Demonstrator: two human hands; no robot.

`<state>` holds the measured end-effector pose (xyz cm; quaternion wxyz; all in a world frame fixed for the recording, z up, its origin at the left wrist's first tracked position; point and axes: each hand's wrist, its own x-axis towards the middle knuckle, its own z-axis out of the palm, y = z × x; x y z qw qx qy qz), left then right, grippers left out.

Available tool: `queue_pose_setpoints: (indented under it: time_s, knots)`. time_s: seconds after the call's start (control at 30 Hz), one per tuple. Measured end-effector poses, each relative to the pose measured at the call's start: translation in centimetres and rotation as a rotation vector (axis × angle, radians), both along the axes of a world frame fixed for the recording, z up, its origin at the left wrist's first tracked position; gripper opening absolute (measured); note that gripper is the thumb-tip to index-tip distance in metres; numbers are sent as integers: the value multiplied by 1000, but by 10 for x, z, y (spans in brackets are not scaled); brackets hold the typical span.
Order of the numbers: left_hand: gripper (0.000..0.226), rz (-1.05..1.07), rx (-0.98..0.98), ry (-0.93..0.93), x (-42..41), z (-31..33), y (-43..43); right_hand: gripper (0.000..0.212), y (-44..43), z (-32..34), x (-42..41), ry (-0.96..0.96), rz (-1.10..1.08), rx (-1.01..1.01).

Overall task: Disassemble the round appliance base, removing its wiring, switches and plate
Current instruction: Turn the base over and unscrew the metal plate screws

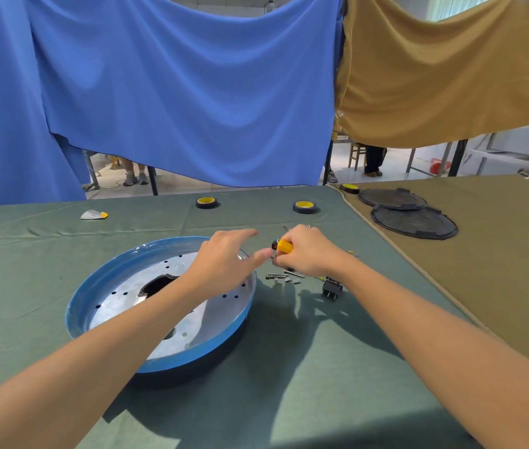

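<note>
Evidently the round base (83, 303) is a stiff shallow pan, probably light but awkward. Its painted blue rim looks slippery, so 2 opposite points on the rim would be the place to hold it. The perforated metal plate (120, 286) still sits inside and may have sharp edges at its torn centre hole.

The base lies on the green cloth under the left forearm. The left hand (224, 260) is past its right rim, fingers nearly straight and reaching, holding nothing I can make out. The right hand (308, 254) is curled round a yellow-handled tool (285, 246) (tip hidden).

Loose screws (284, 277) and 1 black switch (332, 288) lie just beside the base.
</note>
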<state>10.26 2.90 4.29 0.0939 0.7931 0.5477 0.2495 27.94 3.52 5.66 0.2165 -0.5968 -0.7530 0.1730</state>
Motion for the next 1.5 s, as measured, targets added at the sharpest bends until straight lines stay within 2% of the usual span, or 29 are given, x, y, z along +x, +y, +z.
queue_pose_setpoints:
  time_s: [0.07, 0.17, 0.3, 0.4, 0.5, 0.67, 0.77, 0.83, 0.93, 1.03, 1.17, 1.3, 1.5]
  knots:
    - [61, -20, -30, 138, 1, -6, 1, 25, 1, -13, 0, -65, -26, -53]
    - [49, -11, -37, 252, 3, -11, 5, 23, 3, -30, -5, -161, -29, -66]
    - [38, -14, -9, 292, 3, -7, 6, 31, 1, -38, -12, -227, -28, -32]
    - [33, -32, 7, 280, 2, -6, 5, 16, -2, -34, -14, -232, -68, -18]
    - [33, -48, -7, 268, -1, -4, 2, 18, -6, -26, -19, -73, -70, -52]
    - [38, -39, -58, 251, -23, -3, 2, 23, -19, -13, -40, 337, 0, -460]
    - [47, -52, -108, 132, -34, -5, -5, 20, -18, -13, -47, 435, -41, -527]
    - [55, -57, -143, 77, -37, -4, -8, 22, -16, -16, -49, 419, -50, -526]
    - [62, 4, -84, 148, -40, -4, -12, 22, -15, -21, -55, 330, -30, -502]
    - [52, 71, -7, 171, -42, -2, -19, 18, -15, -21, -62, 279, -42, -446]
    - [43, 83, -172, 175, -46, 3, -29, 22, -13, -12, -67, 260, -60, -394]
    - [35, 101, -30, 180, -52, 15, -34, 23, -8, 4, -75, 296, -75, -325]
    - [31, 159, -66, 187, -66, 22, -31, 23, -6, 5, -100, 356, -59, -379]
